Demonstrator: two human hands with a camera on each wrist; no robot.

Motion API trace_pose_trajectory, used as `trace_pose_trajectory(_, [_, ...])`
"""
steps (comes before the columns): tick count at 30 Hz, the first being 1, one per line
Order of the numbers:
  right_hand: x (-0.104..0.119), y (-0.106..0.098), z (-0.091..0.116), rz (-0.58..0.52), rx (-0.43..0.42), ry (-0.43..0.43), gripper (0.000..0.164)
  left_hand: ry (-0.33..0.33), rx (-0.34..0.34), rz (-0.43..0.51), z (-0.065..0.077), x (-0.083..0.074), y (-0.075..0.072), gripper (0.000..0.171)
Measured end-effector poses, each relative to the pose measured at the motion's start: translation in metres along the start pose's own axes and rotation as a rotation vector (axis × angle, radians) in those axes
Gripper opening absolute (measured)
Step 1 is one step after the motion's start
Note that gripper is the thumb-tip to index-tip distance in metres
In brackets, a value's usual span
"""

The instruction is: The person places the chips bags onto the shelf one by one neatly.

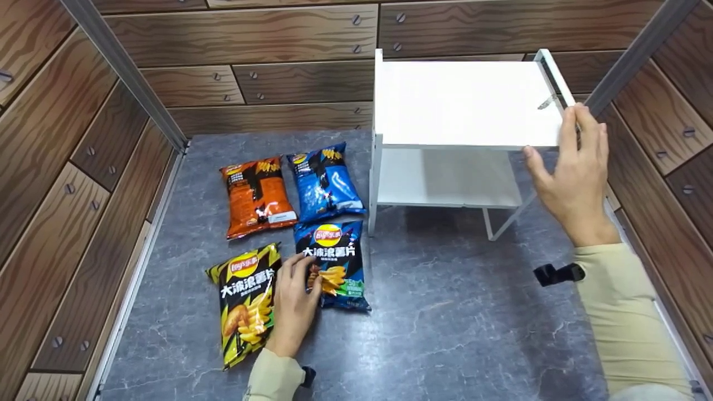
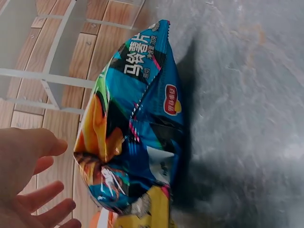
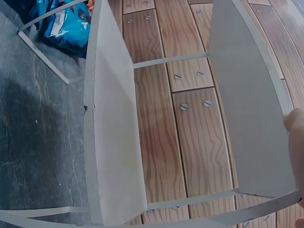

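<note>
My left hand point(image 1: 295, 306) hovers with loosely bent, spread fingers between two chip bags. To its left lies a yellow-and-black chip bag point(image 1: 239, 326); on its right is a dark blue chip bag point(image 1: 351, 262) with fries pictured on it. In the left wrist view, a gap shows between the fingers point(image 2: 47, 142) and the blue bag point(image 2: 152, 118). My right hand point(image 1: 579, 178) is at the front right corner of a white two-tier shelf point(image 1: 462, 100), fingers extended against the side rail and thumb at the top panel's front edge.
Behind the front bags lie an orange chip bag point(image 1: 256, 200) and a bright blue chip bag point(image 1: 328, 186), close to the shelf's left leg. The shelf has a lower panel point(image 1: 445, 178). Wood-patterned walls point(image 1: 250, 39) and grey metal posts point(image 1: 125, 72) enclose the grey marbled surface point(image 1: 434, 345).
</note>
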State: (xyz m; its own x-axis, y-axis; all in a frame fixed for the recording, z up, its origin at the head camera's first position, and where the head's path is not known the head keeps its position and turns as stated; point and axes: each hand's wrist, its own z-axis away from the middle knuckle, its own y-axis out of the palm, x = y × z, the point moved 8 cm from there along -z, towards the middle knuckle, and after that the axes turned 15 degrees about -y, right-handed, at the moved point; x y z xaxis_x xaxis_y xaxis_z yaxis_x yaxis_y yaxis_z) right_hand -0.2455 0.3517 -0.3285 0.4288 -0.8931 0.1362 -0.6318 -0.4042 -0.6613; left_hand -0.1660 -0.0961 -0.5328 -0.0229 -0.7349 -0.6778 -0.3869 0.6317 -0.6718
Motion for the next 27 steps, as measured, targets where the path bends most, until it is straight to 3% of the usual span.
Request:
trace_pose_trajectory(6, [0.003, -0.003, -0.001, 0.021, 0.012, -0.035, 0.076, 0.116, 0.061, -0.047, -0.005, -0.013, 0.008, 0.048])
trace_pose_trajectory(11, [0.004, -0.007, -0.002, 0.030, 0.045, -0.043, 0.076, 0.163, 0.181, -0.162, -0.008, -0.015, 0.024, 0.067])
trace_pose_trajectory(16, [0.004, -0.009, -0.004, 0.039, 0.094, -0.083, 0.077, 0.137, 0.337, -0.288, -0.006, -0.009, 0.048, 0.077])
trace_pose_trajectory(20, [0.003, -0.010, -0.005, 0.016, 0.099, -0.117, 0.078, 0.070, 0.435, -0.347, -0.001, -0.002, 0.065, 0.077])
trace_pose_trajectory(23, [0.002, -0.011, -0.008, -0.009, 0.089, -0.147, 0.081, 0.049, 0.471, -0.406, 0.004, 0.002, 0.073, 0.083])
trace_pose_trajectory(27, [0.001, -0.010, -0.011, -0.041, 0.088, -0.167, 0.083, 0.072, 0.482, -0.480, 0.010, 0.005, 0.076, 0.100])
